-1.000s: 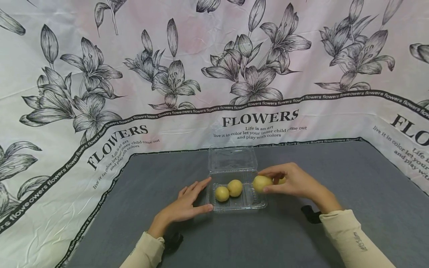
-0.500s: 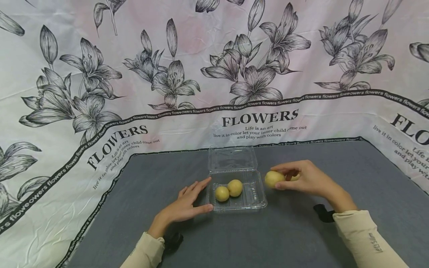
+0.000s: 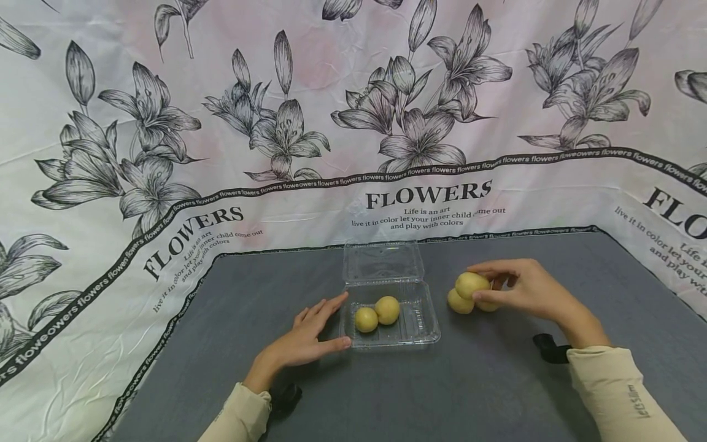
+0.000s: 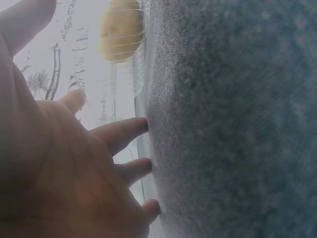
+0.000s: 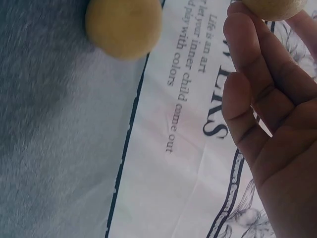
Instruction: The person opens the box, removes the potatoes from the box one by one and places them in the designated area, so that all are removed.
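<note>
A clear plastic clamshell box (image 3: 415, 319) stands on the table with its lid (image 3: 383, 264) raised at the back. Two round yellow fruits (image 3: 388, 310) lie in its left half. My left hand (image 3: 301, 337) stays at the box's left side, fingers spread, index fingertip and thumb at the rim. To the right of the box, my right hand (image 3: 516, 285) pinches another yellow fruit (image 3: 471, 286) between thumb and fingers. It hangs just over two more fruits (image 3: 459, 302), one partly hidden behind the thumb. In the right wrist view the held fruit (image 5: 277, 6) shows at the top edge.
A grey cloth (image 3: 353, 393) covers the table. Behind it and along both sides hangs a white curtain (image 3: 309, 221) printed with lilies and lettering. Black wrist straps (image 3: 549, 348) show near both sleeves.
My right hand has moved right with the yellow fruit, from the box's right edge to above the fruits on the table, which it now partly uncovers. The left hand has stayed still.
</note>
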`<state>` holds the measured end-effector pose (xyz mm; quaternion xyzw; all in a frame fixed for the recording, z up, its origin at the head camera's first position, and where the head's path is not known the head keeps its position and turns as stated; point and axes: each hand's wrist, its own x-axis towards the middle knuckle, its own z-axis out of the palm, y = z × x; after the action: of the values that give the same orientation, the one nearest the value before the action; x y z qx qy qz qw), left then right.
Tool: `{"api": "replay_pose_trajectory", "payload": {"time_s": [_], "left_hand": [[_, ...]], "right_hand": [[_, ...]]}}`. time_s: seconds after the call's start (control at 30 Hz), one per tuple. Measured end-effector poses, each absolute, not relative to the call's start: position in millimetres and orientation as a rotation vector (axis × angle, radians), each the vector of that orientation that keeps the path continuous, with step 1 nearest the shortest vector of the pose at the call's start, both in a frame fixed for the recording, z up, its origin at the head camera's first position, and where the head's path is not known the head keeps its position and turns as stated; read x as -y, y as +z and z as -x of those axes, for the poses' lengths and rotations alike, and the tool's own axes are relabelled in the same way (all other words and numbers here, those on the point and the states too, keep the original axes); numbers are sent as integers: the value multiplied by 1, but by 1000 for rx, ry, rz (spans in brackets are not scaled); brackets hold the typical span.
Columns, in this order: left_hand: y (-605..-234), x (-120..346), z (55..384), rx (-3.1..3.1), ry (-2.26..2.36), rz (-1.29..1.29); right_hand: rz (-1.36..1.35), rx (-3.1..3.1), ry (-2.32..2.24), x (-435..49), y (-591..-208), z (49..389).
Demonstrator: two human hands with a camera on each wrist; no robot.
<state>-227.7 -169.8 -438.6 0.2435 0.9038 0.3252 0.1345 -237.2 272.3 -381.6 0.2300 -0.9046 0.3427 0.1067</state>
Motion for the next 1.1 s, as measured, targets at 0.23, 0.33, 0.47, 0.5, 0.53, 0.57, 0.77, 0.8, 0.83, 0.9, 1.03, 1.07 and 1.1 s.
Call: {"api": "replay_pose_trajectory", "payload": {"time_s": [0.23,0.33,0.47,0.5,0.53,0.57,0.77,0.8,0.83,0.9,1.03,1.07,1.1], "left_hand": [[-438,170,228,-2623,938,-722],[-438,170,228,-2627,938,-731],[-438,170,228,-2620,936,-719],[-438,170,228,-2617,938,-716],[-438,170,228,-2613,937,-710],[-438,170,228,-2612,938,-707],[-438,170,227,-2615,945,-705],[-438,170,228,-2616,946,-704],[-439,170,228,-2614,947,-705],[-438,170,228,-2612,948,-705],[-438,170,227,-2609,949,-704],[-438,170,227,-2610,949,-703],[-438,170,227,-2611,949,-703]], "right_hand": [[-573,2705,1006,-288,-381,236],[-543,2718,997,-294,-382,236],[-516,2733,994,-300,-384,237],[-512,2736,996,-302,-385,237],[-508,2737,998,-303,-385,237],[-504,2736,1000,-304,-386,237],[-489,2725,1007,-312,-388,237],[-485,2724,1007,-314,-389,237],[-481,2725,1006,-315,-390,237],[-472,2726,1007,-317,-392,238],[-445,2737,1015,-323,-395,238],[-438,2741,1017,-324,-396,238],[-431,2744,1014,-325,-397,238]]}}
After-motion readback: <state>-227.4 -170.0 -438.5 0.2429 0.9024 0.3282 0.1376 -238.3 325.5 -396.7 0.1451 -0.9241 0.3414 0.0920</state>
